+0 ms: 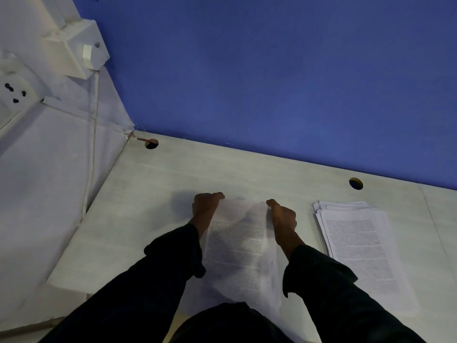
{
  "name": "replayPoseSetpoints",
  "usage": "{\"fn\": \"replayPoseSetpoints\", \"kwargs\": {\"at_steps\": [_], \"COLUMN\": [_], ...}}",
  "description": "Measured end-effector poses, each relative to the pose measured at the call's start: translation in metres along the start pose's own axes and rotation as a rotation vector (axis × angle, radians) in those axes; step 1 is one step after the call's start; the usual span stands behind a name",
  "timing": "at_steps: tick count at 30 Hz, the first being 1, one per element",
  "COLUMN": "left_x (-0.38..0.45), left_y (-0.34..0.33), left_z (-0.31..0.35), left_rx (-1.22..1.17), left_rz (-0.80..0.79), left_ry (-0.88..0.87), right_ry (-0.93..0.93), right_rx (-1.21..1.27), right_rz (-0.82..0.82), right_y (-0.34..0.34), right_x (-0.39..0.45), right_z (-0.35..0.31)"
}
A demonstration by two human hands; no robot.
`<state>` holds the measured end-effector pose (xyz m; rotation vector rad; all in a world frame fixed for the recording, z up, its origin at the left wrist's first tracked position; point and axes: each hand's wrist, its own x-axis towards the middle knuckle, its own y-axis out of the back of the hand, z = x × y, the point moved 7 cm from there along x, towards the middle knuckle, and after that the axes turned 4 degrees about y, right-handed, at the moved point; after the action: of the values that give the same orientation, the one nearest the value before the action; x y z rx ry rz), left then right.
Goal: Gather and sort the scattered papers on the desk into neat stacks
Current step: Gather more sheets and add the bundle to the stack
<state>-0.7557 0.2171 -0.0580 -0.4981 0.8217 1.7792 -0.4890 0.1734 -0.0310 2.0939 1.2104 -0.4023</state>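
A desk (153,194) runs up to a partition wall (272,70) behind it and a side wall (49,169) on its left. On the desk, directly in front of the person, lies a sheaf of printed papers (237,246), with the left hand (206,205) at its far left edge and the right hand (283,216) at its far right edge. A stack of papers (356,243) lies just to the right, apart from the sheaf. 2 cable holes sit near the desk's back edge: 1 (151,144) in the left corner, 1 (355,183) behind the stack. A wall socket (14,92) and a switch box (84,50) are mounted on the side wall.
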Motion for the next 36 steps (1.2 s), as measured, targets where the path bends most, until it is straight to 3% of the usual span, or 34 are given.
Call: {"fn": "replayPoseSetpoints", "kwargs": {"at_steps": [5,8,12,15,22,26,29,33,36], "left_x": [0.014,0.024,0.028,0.033,0.044,0.019,-0.001,-0.042,-0.053], "left_y": [-0.01,-0.011,-0.026,-0.021,-0.029,-0.036,-0.02,-0.016,-0.016], "left_z": [-0.009,-0.011,0.002,0.003,-0.01,-0.025,-0.051,-0.1,-0.115], "left_rx": [0.163,0.187,0.183,0.16,0.166,0.075,0.054,-0.001,0.062], "left_rz": [-0.084,-0.054,-0.11,-0.025,-0.095,-0.282,-0.26,-0.446,-0.541], "left_ry": [0.037,0.021,-0.023,-0.038,0.026,0.136,0.045,0.073,0.099], "right_ry": [-0.115,-0.145,-0.108,-0.08,-0.107,-0.149,-0.129,-0.076,-0.038], "right_rx": [-0.064,-0.011,-0.067,-0.065,-0.086,-0.068,-0.051,0.088,0.04], "right_rz": [-0.064,-0.038,-0.037,-0.031,-0.085,-0.179,-0.222,-0.369,-0.43], "right_y": [-0.003,0.0,-0.005,-0.006,-0.013,-0.017,-0.007,0.003,-0.002], "right_x": [0.013,0.015,0.018,0.021,0.029,0.027,0.016,-0.016,-0.026], "right_z": [0.023,0.027,0.016,0.012,0.026,0.031,0.049,0.08,0.093]}}
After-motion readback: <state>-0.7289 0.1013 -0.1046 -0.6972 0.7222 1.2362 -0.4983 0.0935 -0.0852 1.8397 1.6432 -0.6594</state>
